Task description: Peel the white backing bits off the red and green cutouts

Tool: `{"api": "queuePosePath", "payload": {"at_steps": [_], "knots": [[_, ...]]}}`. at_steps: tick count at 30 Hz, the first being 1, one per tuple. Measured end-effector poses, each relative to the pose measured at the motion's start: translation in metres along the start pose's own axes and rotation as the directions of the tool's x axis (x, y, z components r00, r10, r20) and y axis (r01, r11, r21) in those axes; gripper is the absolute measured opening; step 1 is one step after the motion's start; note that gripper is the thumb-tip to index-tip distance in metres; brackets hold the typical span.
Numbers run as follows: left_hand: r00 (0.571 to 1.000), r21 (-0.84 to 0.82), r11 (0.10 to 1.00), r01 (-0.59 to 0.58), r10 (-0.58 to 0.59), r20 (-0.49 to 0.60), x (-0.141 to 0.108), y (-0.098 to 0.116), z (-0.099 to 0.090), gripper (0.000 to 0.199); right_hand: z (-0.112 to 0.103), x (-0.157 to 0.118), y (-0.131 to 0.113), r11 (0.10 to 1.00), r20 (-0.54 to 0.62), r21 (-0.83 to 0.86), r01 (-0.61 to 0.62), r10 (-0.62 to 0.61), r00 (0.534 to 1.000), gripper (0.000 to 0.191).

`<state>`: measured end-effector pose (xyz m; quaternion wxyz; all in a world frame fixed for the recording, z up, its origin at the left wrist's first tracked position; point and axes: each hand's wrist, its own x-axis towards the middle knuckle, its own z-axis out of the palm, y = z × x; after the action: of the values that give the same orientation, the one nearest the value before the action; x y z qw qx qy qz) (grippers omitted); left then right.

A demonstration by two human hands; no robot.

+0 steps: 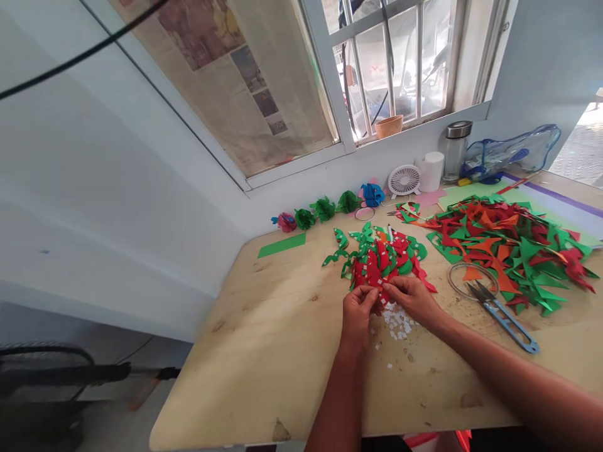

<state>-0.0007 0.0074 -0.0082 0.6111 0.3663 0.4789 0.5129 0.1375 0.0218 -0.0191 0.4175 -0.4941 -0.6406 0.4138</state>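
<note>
My left hand [362,309] and my right hand [414,301] meet over the table, fingertips pinched on a red paper cutout [384,299] with small white squares on it. Part of the cutout is hidden behind the fingers. Just beyond lies a heap of red and green paper cutouts [393,257], many dotted with similar white squares. Small loose white squares [398,323] are scattered on the wood below my hands. To the right, blue-handled thread snips [511,325] lie with their blades over a roll of tape [473,281].
A big pile of red, orange and green paper scraps [513,251] covers the table's [264,351] right side. Along the wall stand folded paper figures [325,209], a small white fan [404,181], a glass bottle [455,154] and a clear pouch [511,154]. A green strip [281,245] lies far left.
</note>
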Motion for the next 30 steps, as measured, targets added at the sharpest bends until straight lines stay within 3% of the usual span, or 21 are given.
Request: {"api": "queuePosePath", "payload": {"at_steps": [5, 12, 21, 26, 30], "knots": [[1.0, -0.109, 0.994, 0.025, -0.027, -0.016, -0.001, 0.003, 0.002, 0.032, -0.001, 0.0, 0.0, 1.0, 0.003, -0.006, -0.015, 0.015, 1.0, 0.038], [0.998, -0.123, 0.991, 0.044, -0.048, -0.029, 0.0, 0.004, 0.002, 0.034, -0.002, 0.001, 0.001, 1.0, -0.002, -0.031, -0.002, 0.002, 1.0, 0.039], [0.998, -0.185, 0.982, 0.038, -0.048, -0.049, 0.001, 0.004, 0.003, 0.026, 0.0, 0.001, 0.002, 0.998, 0.056, 0.068, -0.014, 0.01, 0.998, 0.039], [0.997, -0.233, 0.971, 0.061, -0.069, -0.026, -0.001, 0.007, 0.003, 0.025, -0.004, -0.001, -0.012, 0.957, 0.022, 0.27, -0.106, 0.103, 0.994, 0.043], [0.993, -0.163, 0.98, 0.112, -0.105, 0.053, -0.002, 0.006, 0.004, 0.026, -0.004, -0.004, -0.021, 0.823, 0.172, 0.532, -0.196, 0.122, 0.978, 0.039]]}}
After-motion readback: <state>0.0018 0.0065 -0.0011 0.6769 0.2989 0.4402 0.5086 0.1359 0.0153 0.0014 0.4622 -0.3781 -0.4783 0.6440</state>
